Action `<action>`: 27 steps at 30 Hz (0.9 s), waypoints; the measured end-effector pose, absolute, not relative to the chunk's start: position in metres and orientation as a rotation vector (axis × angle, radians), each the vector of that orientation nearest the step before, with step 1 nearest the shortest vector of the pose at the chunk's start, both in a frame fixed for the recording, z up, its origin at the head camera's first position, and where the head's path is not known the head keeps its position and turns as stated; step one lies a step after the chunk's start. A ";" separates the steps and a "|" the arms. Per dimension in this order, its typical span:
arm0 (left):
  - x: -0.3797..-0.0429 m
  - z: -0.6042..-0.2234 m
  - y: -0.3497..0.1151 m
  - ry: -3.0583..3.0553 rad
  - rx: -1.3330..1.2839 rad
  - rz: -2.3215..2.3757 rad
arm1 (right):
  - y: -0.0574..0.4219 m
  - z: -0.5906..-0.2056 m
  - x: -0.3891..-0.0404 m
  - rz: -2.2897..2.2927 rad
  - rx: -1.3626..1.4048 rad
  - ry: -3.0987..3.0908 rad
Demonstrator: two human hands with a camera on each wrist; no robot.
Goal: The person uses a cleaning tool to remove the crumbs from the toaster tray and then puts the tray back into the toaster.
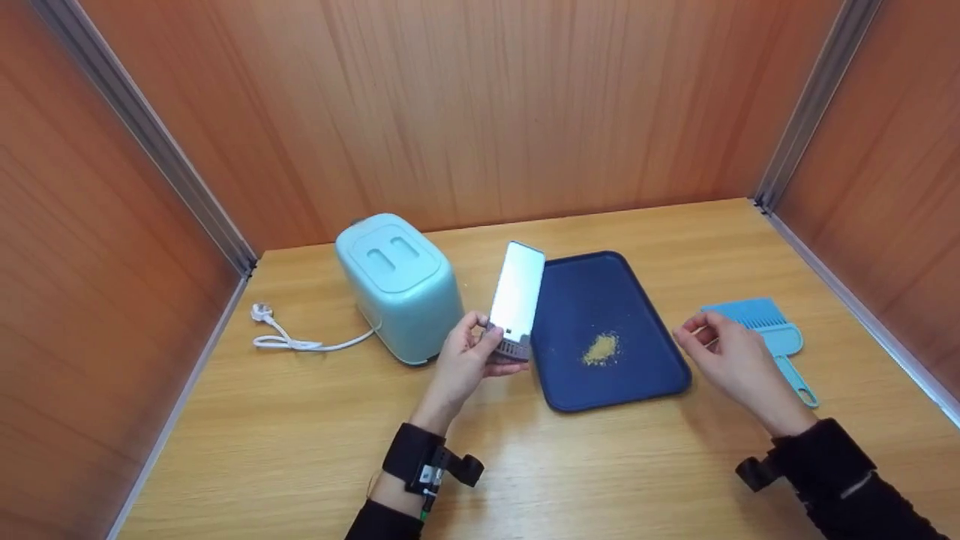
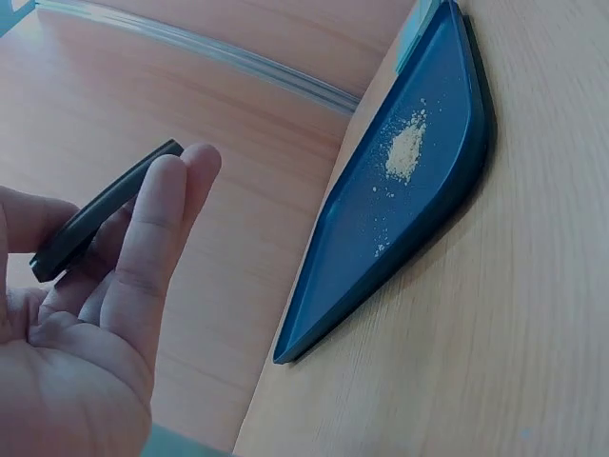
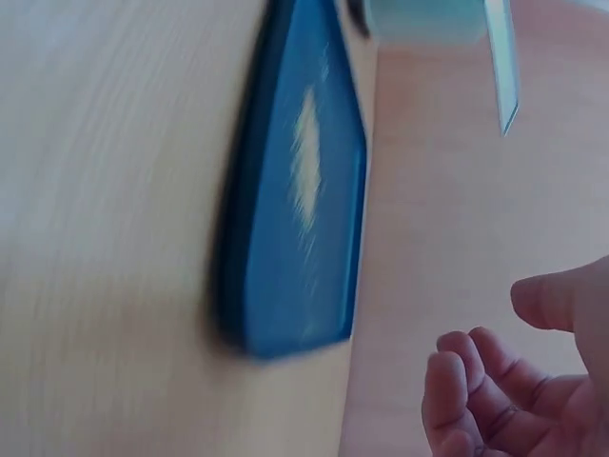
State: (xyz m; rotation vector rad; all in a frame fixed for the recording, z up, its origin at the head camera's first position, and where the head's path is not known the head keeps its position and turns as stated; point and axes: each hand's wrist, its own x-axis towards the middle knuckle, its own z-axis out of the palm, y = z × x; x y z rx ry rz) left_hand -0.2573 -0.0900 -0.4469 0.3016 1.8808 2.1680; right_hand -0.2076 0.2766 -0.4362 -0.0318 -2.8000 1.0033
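Note:
My left hand (image 1: 469, 358) pinches a flat, shiny metal crumb tray (image 1: 519, 289) by its slotted near end, between the thumb and the fingers. The crumb tray is raised and slanted, overlapping the left edge of a dark blue serving tray (image 1: 585, 292) in the head view. A small heap of yellowish crumbs (image 1: 602, 349) lies on the serving tray, with loose specks around it. Beyond that tray's right edge, my right hand (image 1: 727, 360) hovers with loosely curled fingers (image 3: 447, 390) and nothing between them.
A light blue toaster (image 1: 409, 300) with a closed lid stands left of the crumb tray. Its white cord and plug (image 1: 292, 343) lie on the table to the left. A blue brush and dustpan (image 1: 784, 341) lie partly behind my right hand. Wooden panels (image 1: 480, 112) enclose the table.

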 end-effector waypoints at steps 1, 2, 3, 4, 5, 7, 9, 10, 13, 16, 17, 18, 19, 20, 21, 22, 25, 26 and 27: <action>-0.257 -0.448 -0.090 1.873 0.289 2.175 | 0.267 -0.434 -0.207 1.058 -0.023 -2.815; -0.256 -0.449 -0.090 1.868 0.277 2.180 | 0.258 -0.431 -0.207 1.118 -0.011 -2.824; -0.255 -0.450 -0.090 1.864 0.266 2.187 | 0.249 -0.429 -0.207 1.176 0.011 -2.835; -0.254 -0.450 -0.089 1.860 0.251 2.193 | 0.240 -0.428 -0.207 1.241 0.031 -2.847; -0.253 -0.451 -0.089 1.853 0.240 2.200 | 0.232 -0.427 -0.207 1.301 0.058 -2.858; -0.250 -0.452 -0.088 1.837 0.238 2.213 | 0.216 -0.427 -0.208 1.425 0.097 -2.886; -0.247 -0.454 -0.086 1.807 0.238 2.228 | 0.201 -0.428 -0.210 1.508 0.133 -2.922; -0.246 -0.454 -0.085 1.791 0.240 2.234 | 0.194 -0.429 -0.211 1.548 0.145 -2.937; -0.242 -0.456 -0.083 1.741 0.269 2.249 | 0.175 -0.434 -0.214 1.640 0.197 -2.961; -0.239 -0.458 -0.080 1.714 0.296 2.259 | 0.160 -0.437 -0.218 1.729 0.244 -2.947; -0.238 -0.458 -0.079 1.712 0.303 2.262 | 0.156 -0.438 -0.220 1.755 0.256 -2.937; -0.237 -0.459 -0.078 1.711 0.306 2.265 | 0.152 -0.438 -0.221 1.779 0.262 -2.926; -0.236 -0.459 -0.077 1.707 0.301 2.268 | 0.149 -0.439 -0.222 1.799 0.262 -2.918; -0.235 -0.459 -0.076 1.702 0.297 2.273 | 0.145 -0.440 -0.223 1.822 0.254 -2.906; -0.235 -0.460 -0.075 1.699 0.292 2.275 | 0.143 -0.441 -0.224 1.842 0.253 -2.894; -0.234 -0.460 -0.074 1.693 0.284 2.280 | 0.140 -0.441 -0.225 1.862 0.265 -2.880; -0.233 -0.461 -0.073 1.679 0.269 2.292 | 0.135 -0.442 -0.226 1.927 0.299 -2.834; -0.233 -0.461 -0.073 1.676 0.269 2.296 | 0.134 -0.443 -0.227 1.955 0.315 -2.814; -0.233 -0.461 -0.073 1.675 0.271 2.299 | 0.133 -0.443 -0.227 1.983 0.334 -2.795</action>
